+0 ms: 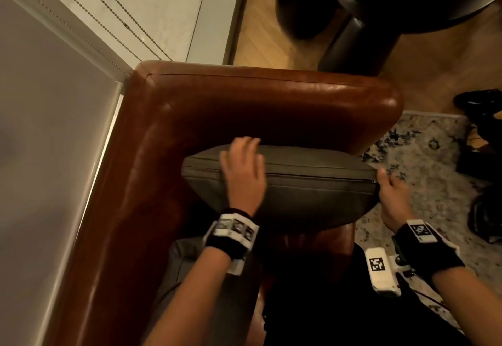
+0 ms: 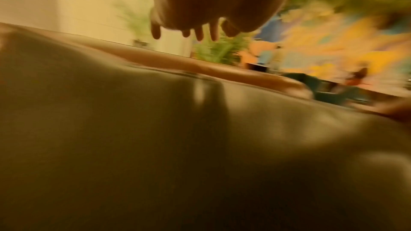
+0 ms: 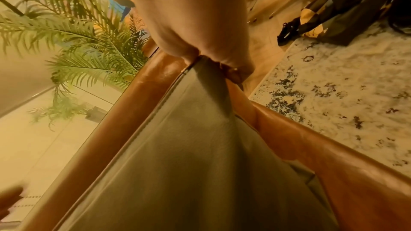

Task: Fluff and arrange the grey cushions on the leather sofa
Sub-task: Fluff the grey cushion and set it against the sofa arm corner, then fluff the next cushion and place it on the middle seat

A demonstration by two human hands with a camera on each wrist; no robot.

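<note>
Crowding the grey cushion (image 1: 312,182): sofa arm (image 1: 271,106), patterned rug (image 1: 423,161) beside.

Cushion (image 1: 298,182) stands on sofa (image 1: 244,106) seat, in front of armrest; rug (image 1: 423,161) to right; 2nd cushion (image 1: 187,264) nearer, on seat.

Grey cushions: two. The first cushion (image 1: 298,193) stands on edge in the corner of the leather sofa (image 1: 244,101), where back and arm meet. The second cushion (image 1: 178,261) shows only in part at the seat's near edge, under the left forearm.

Sofas: one.

Hands: two, the left hand (image 1: 243,174) and the right hand (image 1: 394,199), both at the first cushion.

Wrist bands (image 1: 233,233): two, one on each wrist.

Patterned rug (image 1: 434,155): one, beside the sofa's front edge.

Palm plant (image 3: 89,50): one, beyond the sofa's far edge.

Bead chains (image 1: 108,14) by the sofa's back corner: several, too fine to count surely.
</note>
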